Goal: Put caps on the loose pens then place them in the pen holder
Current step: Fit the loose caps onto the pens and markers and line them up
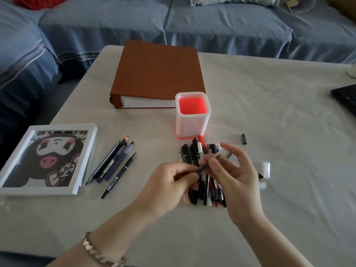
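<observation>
Hands meet over pile of pens [204, 182] at table centre-front: left hand [171, 182] curled, thumb + forefinger pinching a slim dark pen [202, 169] at its lower end; right hand [234, 178] w/ thumb and index closed on the same pen's upper, pale part, other fingers fanned loosely. Whether that pale part is a cap or the barrel — can't tell, blurred. Pen tilted, up toward right. Pile under hands mostly black pens, some white and red, lying roughly parallel, touching each other. Pen holder [192, 116], translucent white w/ red inside and red base, stands upright just beyond pile's far end, looks empty. Second group of loose pens [112, 162] lies well left of pile, between it and a white picture frame [46, 158]. Lone black cap [244, 139] on tablecloth [269, 105] right of holder; clear cap [266, 169] near right hand. Brown binder [157, 74] behind holder. Beaded bracelet [100, 255] on left wrist. Keyboard corner [345, 98] at right edge.
</observation>
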